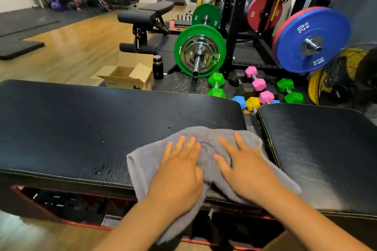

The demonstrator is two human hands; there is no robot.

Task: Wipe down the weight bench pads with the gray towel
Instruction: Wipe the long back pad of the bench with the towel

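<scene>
A gray towel point(206, 138) lies spread over the right end of the long black bench pad point(91, 124), and its near edge hangs over the pad's front. My left hand point(179, 171) presses flat on the towel with fingers apart. Just to its right, my right hand point(242, 167) also lies flat on the towel, fingers spread. A second, shorter black pad point(322, 149) sits to the right across a narrow gap. A few small droplets dot the long pad left of the towel.
Beyond the bench stand an open cardboard box point(126, 77), a black bottle point(158, 67), a barbell with green plates point(200, 51), several coloured dumbbells point(259, 84), a blue 20 kg plate point(312, 40) and a yellow fan point(342, 75). Another bench point(142, 18) stands farther back.
</scene>
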